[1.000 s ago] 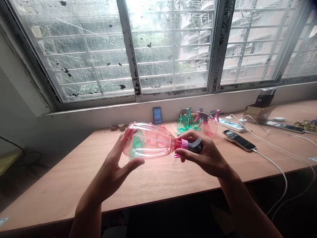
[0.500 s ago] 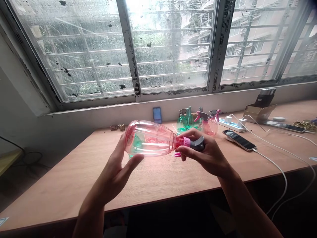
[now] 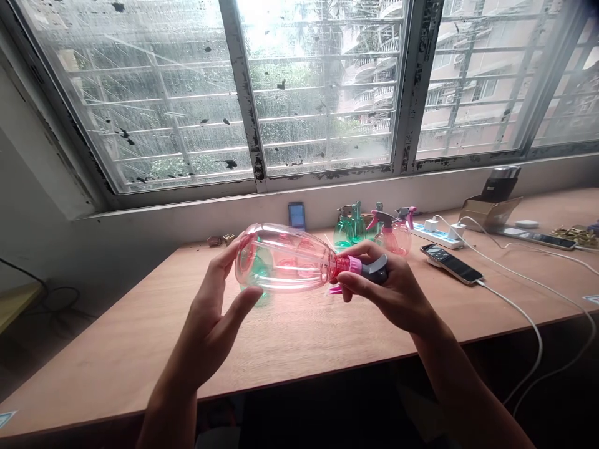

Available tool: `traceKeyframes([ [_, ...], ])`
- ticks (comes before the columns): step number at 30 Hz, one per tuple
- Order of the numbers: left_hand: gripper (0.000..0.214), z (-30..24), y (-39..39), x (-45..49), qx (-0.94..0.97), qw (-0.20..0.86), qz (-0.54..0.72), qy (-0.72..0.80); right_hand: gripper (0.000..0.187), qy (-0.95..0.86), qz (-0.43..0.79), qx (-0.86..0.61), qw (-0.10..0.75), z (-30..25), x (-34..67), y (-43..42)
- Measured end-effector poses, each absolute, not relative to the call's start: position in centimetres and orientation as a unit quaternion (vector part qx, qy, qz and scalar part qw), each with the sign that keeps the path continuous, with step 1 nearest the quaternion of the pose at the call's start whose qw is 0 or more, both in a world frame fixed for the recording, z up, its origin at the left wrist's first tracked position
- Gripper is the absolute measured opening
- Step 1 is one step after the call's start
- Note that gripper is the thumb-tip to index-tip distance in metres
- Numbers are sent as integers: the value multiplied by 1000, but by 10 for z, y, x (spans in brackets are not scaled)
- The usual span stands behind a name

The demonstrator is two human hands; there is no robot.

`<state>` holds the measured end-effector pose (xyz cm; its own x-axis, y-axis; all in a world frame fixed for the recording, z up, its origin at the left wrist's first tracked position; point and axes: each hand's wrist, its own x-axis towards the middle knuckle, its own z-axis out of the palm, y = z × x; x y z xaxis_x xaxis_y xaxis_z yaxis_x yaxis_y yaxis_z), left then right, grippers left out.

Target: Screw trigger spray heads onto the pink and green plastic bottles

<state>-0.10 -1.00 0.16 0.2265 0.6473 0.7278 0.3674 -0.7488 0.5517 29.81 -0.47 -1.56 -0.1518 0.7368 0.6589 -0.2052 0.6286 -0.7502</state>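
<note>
A clear pink spray bottle lies sideways in the air above the table, its base to the left. My left hand holds the base end, thumb in front and fingers behind, partly hidden. My right hand is closed round the neck, where a pink collar and a grey spray head sit. Through the see-through bottle, green and pink shapes on the table show. Below the neck a small bright pink piece lies on the table, partly covered by my right hand.
Green spray bottles and pink spray bottles stand near the wall. A phone leans there. To the right are a charging phone, a power strip and white cables. The wooden table has its front edge near me.
My left hand has shifted slightly left along the bottle's base, and the bottle has turned or tilted a little. My right hand keeps its grip at the neck.
</note>
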Motion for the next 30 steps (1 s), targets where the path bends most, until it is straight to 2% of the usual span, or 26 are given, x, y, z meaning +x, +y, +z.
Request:
traceKeyframes([
  [9, 72, 9, -7, 5, 790, 53, 556, 255, 23, -644, 369, -211, 636, -15, 297, -5],
  [14, 45, 4, -10, 6, 746, 113, 598, 270, 25, -658, 344, -203, 638, -17, 296, -3],
  [16, 40, 4, -11, 8, 725, 121, 619, 278, 27, -663, 342, -195, 637, -17, 295, -4],
  [30, 54, 8, -5, 7, 741, 76, 603, 286, 27, -674, 322, -191, 636, -17, 295, -5],
])
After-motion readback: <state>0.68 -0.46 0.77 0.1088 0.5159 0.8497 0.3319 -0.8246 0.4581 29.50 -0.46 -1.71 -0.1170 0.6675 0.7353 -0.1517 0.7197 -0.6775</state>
